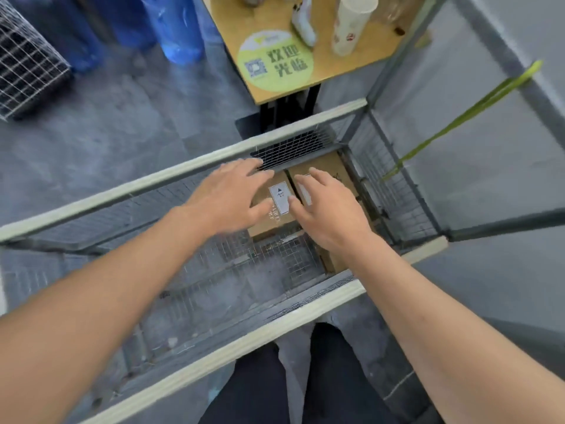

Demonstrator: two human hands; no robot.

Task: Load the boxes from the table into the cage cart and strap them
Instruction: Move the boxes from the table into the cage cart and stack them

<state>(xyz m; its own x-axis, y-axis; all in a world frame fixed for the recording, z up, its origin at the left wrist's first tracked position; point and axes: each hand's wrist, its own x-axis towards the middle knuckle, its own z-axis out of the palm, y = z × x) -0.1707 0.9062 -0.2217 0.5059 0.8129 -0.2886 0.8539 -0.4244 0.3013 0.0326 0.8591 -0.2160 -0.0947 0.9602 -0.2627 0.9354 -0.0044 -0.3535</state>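
Two brown cardboard boxes lie side by side in the right end of the wire cage cart. The left box carries a white label; the right box sits against the cart's end wall. My left hand hovers over the left box with straight, spread fingers. Over the right box my right hand is spread the same way. Whether either palm touches the cardboard I cannot tell. A green strap hangs slack from the cart's upper right frame.
A wooden table stands behind the cart with a white cup, a bottle and a round green sticker. Blue water jugs and a folded wire panel sit on the grey floor at left.
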